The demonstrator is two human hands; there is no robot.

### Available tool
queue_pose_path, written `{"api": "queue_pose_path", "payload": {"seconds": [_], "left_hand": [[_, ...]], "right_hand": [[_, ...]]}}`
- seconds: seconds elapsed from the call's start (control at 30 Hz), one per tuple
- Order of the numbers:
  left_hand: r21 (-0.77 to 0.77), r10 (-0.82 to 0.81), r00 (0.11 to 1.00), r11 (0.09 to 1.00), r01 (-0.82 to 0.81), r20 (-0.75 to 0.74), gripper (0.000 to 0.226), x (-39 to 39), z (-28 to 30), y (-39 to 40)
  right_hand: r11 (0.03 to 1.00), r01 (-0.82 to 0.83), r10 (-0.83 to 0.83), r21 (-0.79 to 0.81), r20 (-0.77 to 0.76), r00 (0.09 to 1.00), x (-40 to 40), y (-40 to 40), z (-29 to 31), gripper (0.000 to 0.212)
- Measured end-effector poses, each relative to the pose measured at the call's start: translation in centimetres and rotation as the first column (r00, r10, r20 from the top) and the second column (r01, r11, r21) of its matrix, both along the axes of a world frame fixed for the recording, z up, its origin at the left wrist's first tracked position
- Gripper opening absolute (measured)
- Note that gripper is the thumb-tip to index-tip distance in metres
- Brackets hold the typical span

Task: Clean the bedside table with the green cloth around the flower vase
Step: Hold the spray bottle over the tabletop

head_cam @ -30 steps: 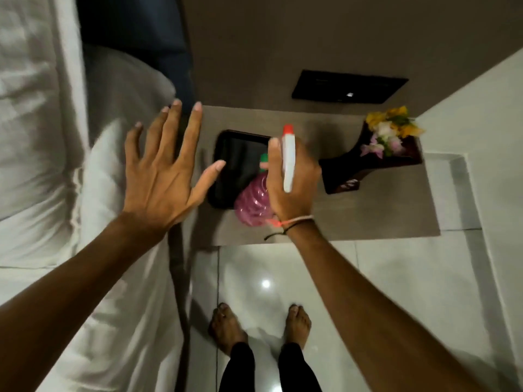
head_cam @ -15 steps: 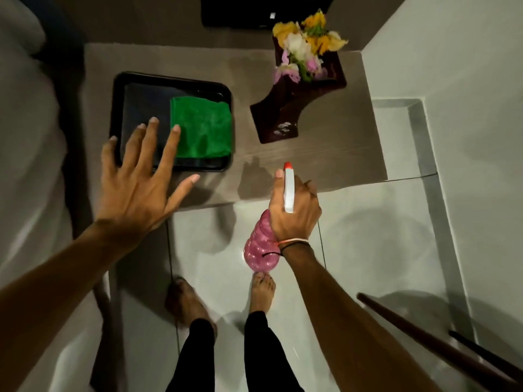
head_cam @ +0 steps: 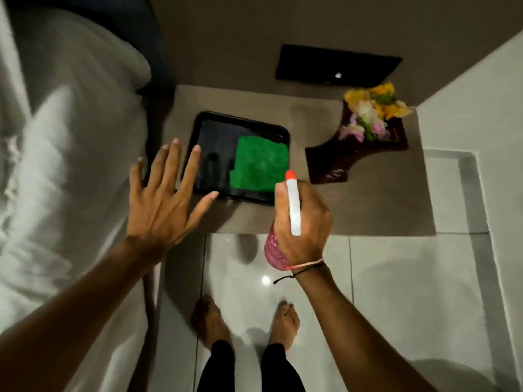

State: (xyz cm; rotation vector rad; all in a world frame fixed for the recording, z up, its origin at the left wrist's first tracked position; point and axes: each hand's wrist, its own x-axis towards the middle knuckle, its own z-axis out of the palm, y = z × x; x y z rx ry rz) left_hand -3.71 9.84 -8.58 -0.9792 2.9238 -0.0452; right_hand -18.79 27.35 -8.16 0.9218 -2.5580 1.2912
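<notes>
The grey-brown bedside table [head_cam: 376,205] carries a black tray [head_cam: 215,142] with a folded green cloth [head_cam: 259,165] on the tray's right half. A dark flower vase [head_cam: 336,162] holding yellow, white and pink flowers [head_cam: 370,111] stands at the table's right back. My right hand [head_cam: 302,222] grips a pink spray bottle [head_cam: 273,250] with a white, red-tipped head, held over the table's front edge, just right of the tray. My left hand [head_cam: 164,205] hovers with fingers spread over the tray's left edge, holding nothing.
A bed with white sheets and a pillow [head_cam: 62,165] fills the left side. A black wall panel [head_cam: 336,66] sits behind the table. A white wall [head_cam: 481,94] bounds the right. Glossy white floor tiles [head_cam: 396,292] and my bare feet [head_cam: 209,321] lie below.
The view has shifted, so the table sits lower in the frame. My right hand with the spray bottle has moved from over the floor up to the table's front edge. My left hand stays spread.
</notes>
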Motion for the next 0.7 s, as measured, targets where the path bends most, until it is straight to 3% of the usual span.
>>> {"api": "queue_pose_path", "payload": {"seconds": [0.13, 0.4, 0.57, 0.7], "left_hand": [[-0.001, 0.084, 0.996, 0.996, -0.084, 0.010, 0.085, 2.5, 0.8, -3.7], [-0.024, 0.118, 0.990, 0.992, -0.120, -0.083, 0.082, 4.5, 1.0, -5.8], [0.063, 0.123, 0.991, 0.991, -0.120, -0.057, 0.084, 3.1, 0.0, -5.0], [0.102, 0.075, 0.997, 0.992, -0.075, 0.003, 0.079, 2.2, -0.4, -3.6]], "right_hand": [[0.990, -0.061, 0.061, -0.126, -0.003, 0.998, -0.1, -6.6, 2.7, 0.033], [0.991, -0.105, 0.106, -0.083, 0.011, 0.994, -0.5, -17.7, 2.7, 0.034], [0.977, -0.211, 0.211, 0.015, -0.009, 0.977, -1.5, -19.1, 0.8, 0.041], [0.943, -0.328, 0.324, 0.059, 0.070, 0.943, -3.8, -16.2, -0.1, 0.059]]}}
